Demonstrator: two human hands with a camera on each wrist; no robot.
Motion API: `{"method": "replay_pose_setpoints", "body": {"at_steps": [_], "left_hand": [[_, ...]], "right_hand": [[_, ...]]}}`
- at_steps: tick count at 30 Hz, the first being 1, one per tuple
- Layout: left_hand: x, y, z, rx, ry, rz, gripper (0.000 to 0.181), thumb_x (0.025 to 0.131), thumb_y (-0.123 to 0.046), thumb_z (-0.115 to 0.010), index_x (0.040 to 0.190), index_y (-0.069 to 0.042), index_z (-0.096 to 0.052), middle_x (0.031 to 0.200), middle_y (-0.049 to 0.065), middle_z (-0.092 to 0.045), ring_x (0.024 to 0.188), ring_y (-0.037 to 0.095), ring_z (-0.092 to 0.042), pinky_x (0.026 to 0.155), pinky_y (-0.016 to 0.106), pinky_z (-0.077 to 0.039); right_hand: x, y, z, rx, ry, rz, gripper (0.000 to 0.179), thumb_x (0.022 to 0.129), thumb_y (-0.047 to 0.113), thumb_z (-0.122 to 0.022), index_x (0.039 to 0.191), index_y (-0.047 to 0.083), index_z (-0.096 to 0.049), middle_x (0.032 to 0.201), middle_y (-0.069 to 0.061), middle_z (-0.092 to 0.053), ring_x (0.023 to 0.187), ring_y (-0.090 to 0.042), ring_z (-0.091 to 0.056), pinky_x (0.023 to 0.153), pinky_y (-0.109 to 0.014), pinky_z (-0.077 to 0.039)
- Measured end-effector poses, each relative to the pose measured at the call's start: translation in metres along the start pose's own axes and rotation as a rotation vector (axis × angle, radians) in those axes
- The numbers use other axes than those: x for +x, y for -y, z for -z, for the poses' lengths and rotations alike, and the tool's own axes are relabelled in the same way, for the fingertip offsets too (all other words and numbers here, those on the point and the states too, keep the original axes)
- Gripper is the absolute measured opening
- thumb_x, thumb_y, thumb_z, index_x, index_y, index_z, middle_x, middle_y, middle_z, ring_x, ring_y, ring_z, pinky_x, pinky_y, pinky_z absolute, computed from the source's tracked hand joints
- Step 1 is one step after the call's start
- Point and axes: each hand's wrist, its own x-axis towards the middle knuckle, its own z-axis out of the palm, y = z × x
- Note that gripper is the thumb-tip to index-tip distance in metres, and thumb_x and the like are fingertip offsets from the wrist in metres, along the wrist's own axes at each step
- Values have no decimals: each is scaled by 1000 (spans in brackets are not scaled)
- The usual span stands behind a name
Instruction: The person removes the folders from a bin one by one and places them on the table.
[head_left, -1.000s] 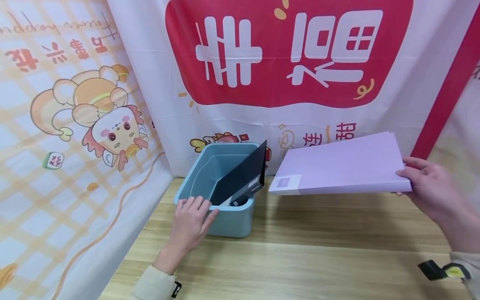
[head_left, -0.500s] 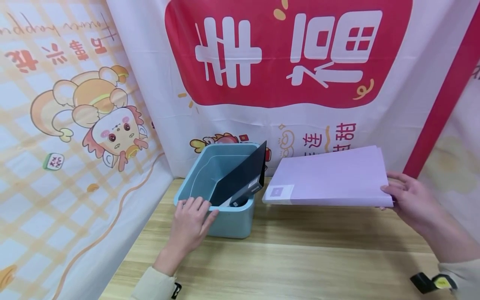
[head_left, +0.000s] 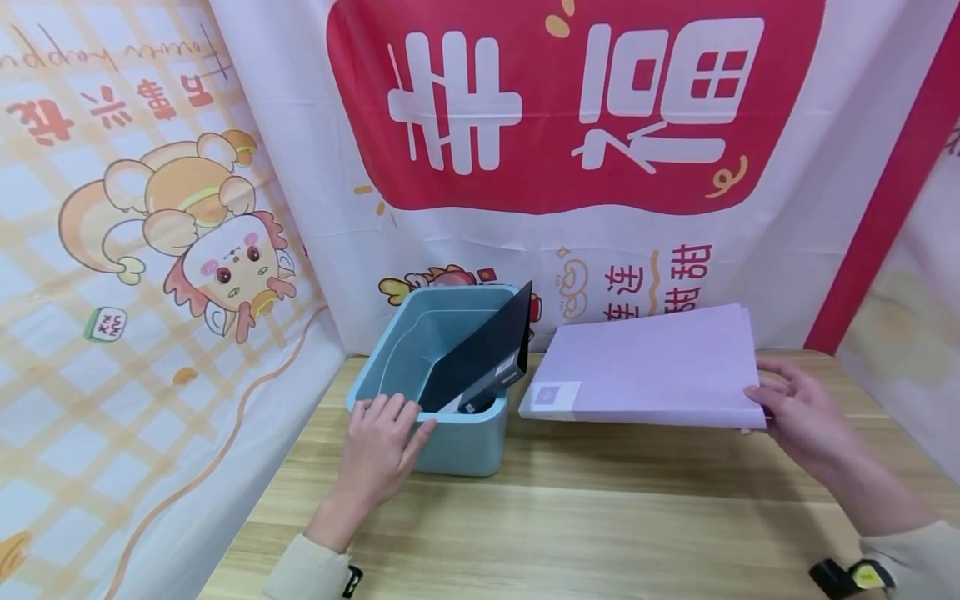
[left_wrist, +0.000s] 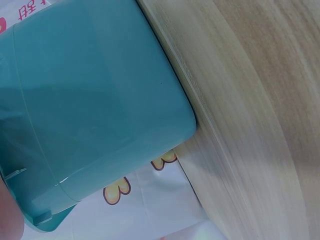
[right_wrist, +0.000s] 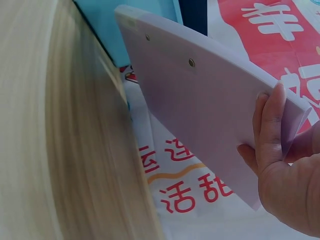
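Note:
A lilac file folder (head_left: 645, 367) with a pale label at its left corner is held nearly flat over the table by my right hand (head_left: 802, 417). That hand pinches the folder's right end, thumb on top and fingers beneath. The right wrist view shows the folder's underside (right_wrist: 200, 100) with two metal rivets. On the left, my left hand (head_left: 382, 442) grips the near rim of a blue plastic bin (head_left: 465, 446), fingers over the edge. A black file folder (head_left: 480, 354) leans inside the bin, its upper corner above the right rim. In the left wrist view, the bin's side (left_wrist: 100, 100) fills much of the frame.
The bin stands on a wood-grain table (head_left: 600, 533). Behind it hangs a white cloth with a red printed panel (head_left: 555, 183). A checked cloth with a cartoon figure (head_left: 217, 242) borders the left side.
My right hand has brought the lilac folder lower and a little to the left, closer to the bin. The left hand, the bin and the black folder have stayed put.

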Motion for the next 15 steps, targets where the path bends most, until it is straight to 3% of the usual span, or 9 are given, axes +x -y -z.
{"method": "replay_pose_setpoints", "body": {"at_steps": [5,15], "left_hand": [[-1,0,-1,-3,-6,-5,36,95,-50,-42,87,-18,-57,82,-2,-50,79,20,-47,81,44,-38],[-1,1,-2,-12,-15,-10,34,95,-50,-43,88,-19,-57,82,-3,-50,79,19,-47,81,43,-38]], "right_hand": [[1,-7,-3,-9,3,-12,38,95,8,-54,125,9,-31,99,4,-67,80,-19,-65,57,-33,-52],[4,-11,-9,-120,-31,-88,66,96,14,-52,143,-3,-8,102,8,-62,87,-18,-64,65,-35,-54]]}}
